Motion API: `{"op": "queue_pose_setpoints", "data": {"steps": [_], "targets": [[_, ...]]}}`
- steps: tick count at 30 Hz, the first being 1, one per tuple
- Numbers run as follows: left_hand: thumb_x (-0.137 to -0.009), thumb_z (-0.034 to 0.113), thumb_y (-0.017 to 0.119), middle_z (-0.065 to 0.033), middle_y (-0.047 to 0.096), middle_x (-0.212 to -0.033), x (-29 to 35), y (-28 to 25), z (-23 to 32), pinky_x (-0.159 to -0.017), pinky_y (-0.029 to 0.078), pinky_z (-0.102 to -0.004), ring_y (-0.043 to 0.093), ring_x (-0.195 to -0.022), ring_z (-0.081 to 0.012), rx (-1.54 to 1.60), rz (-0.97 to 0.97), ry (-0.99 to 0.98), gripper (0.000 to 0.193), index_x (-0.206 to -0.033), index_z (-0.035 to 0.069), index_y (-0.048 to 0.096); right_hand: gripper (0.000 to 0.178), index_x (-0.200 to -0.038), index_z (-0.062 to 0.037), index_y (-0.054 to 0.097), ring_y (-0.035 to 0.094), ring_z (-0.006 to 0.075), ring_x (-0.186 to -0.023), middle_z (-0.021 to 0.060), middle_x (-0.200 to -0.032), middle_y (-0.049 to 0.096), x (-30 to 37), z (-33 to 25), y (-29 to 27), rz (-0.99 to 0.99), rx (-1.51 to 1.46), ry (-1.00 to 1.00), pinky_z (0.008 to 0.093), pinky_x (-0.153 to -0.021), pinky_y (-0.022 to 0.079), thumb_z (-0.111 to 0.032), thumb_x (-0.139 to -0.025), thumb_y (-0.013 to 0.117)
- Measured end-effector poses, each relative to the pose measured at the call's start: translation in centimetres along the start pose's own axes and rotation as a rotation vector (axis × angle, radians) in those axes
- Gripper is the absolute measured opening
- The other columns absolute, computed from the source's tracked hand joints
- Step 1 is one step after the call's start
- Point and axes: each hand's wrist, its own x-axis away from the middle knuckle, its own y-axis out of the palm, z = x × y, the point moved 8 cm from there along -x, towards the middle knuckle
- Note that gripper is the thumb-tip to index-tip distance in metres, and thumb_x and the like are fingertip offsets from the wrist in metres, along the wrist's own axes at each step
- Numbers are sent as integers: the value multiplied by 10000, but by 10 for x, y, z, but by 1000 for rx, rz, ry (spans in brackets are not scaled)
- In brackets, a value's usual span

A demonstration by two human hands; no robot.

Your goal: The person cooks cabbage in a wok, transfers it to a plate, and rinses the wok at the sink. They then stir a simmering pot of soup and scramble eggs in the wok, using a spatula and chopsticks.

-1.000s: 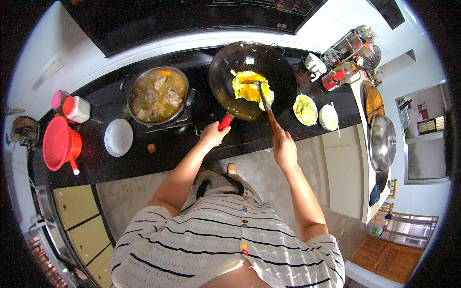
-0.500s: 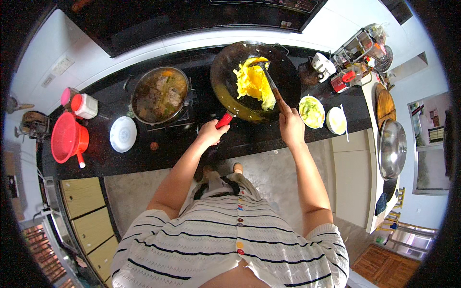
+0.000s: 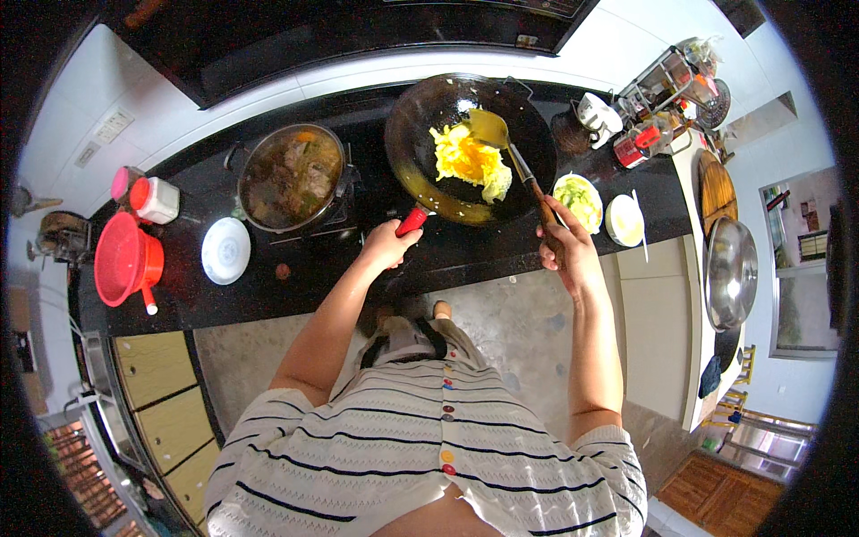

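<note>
A large dark wok (image 3: 407, 170) stands on the counter in front of me with yellow cooked egg (image 3: 467, 163) in its middle. My left hand (image 3: 390, 245) is wrapped round the wok's red handle (image 3: 412, 220). In my right hand (image 3: 569, 247) is the wooden handle of a spatula (image 3: 489, 128). Its broad metal blade rests against the far right side of the egg. Close to my right hand, outside the wok, sits a bowl of chopped pale green vegetable (image 3: 577, 202).
Left of the wok, a pot of meat stew (image 3: 292, 176) sits on a burner. Beyond it are a white plate (image 3: 225, 251), a red colander (image 3: 118, 259) and lidded jars (image 3: 156, 199). To the right are a small bowl (image 3: 624, 220) with a white utensil, a white mug (image 3: 598, 116) and a steel lid (image 3: 731, 273).
The spatula blade has turned over to show its broad face and shifted slightly right. My right hand has moved right and toward me. The egg looks more broken up and bunched.
</note>
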Motion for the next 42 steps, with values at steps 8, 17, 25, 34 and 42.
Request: {"op": "queue_pose_setpoints", "data": {"steps": [8,17,25,34,42], "targets": [[-819,439,653,-46,570,-567,-6,2,-1,-416,456,-301,566,-441,-155,-22,1,7,392,-868,60,565,437,-1335,-97,390,424,134,-608,116,-920,541,-38,25,-2,-242,-581,160,224,-474,355,-112,-911,496],[-818,339,698,-18,540,-613,4,-8,15,-359,416,-274,508,-419,-120,-100,133,131,345,-943,76,512,737,-1366,-85,397,591,220,-881,145,-1096,611,-36,-22,1,-322,-429,-207,361,-745,524,-653,-897,371],[-801,285,723,-40,561,-643,-1,-8,14,-355,424,-287,525,-431,-130,-140,182,193,412,-1064,87,474,170,-1022,-25,645,647,155,-722,49,-864,649,-72,-26,-35,90,303,-375,291,-669,568,-107,-873,647],[-760,344,738,-178,645,-904,5,-13,17,-732,493,-422,642,-802,-341,-152,190,155,478,-1092,81,516,195,-992,-1,664,662,140,-767,76,-877,674,-71,-89,-60,-28,690,-481,254,-724,523,-44,-802,668],[-755,345,740,-192,642,-944,-4,-10,10,-777,483,-420,630,-881,-345,-174,206,177,476,-1088,80,526,166,-951,-12,675,653,167,-816,97,-903,670,-46,-120,-49,146,999,-783,270,-737,513,-45,-788,671]]}}
